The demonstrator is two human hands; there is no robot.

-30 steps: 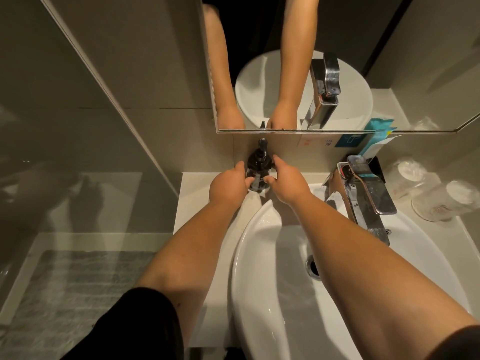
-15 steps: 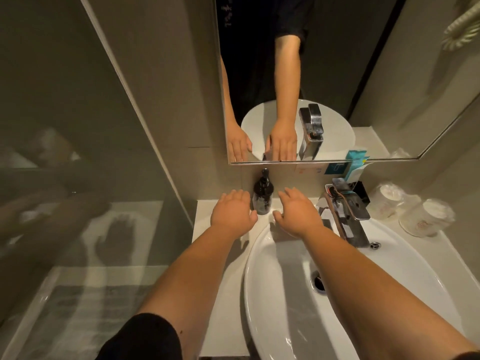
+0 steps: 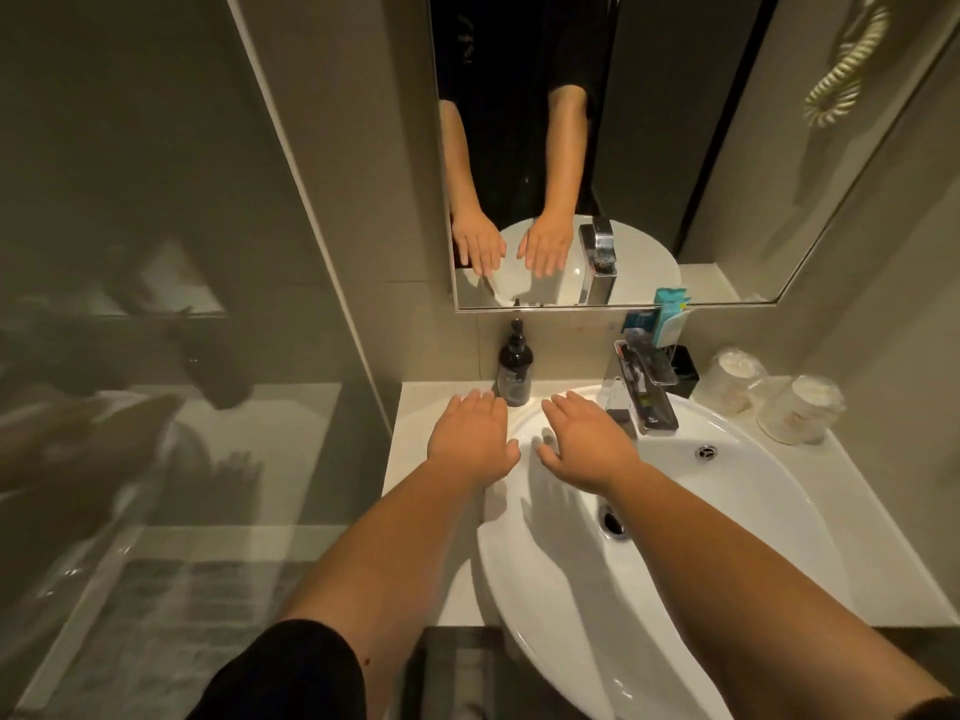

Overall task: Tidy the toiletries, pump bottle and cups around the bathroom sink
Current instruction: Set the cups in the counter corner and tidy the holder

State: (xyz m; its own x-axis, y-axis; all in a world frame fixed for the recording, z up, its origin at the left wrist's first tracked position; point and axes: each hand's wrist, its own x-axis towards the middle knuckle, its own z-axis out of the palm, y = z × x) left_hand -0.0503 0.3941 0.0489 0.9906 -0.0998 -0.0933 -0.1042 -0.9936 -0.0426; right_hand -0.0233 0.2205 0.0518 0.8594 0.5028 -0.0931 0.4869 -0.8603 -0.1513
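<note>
Nearest lies the white sink (image 3: 727, 511), its basin set into the pale tabletop (image 3: 415, 407). Over the basin's far left rim hover the left hand (image 3: 470, 439) and right hand (image 3: 589, 441), palms down, fingers straight and released, holding nothing. Just beyond the left hand's fingertips the dark pump bottle (image 3: 514, 368) stands upright against the wall. To the right rises the chrome faucet (image 3: 647, 387); farther right, two wrapped cups (image 3: 769, 397) sit together, toiletries packets (image 3: 667, 314) stand behind the faucet.
</note>
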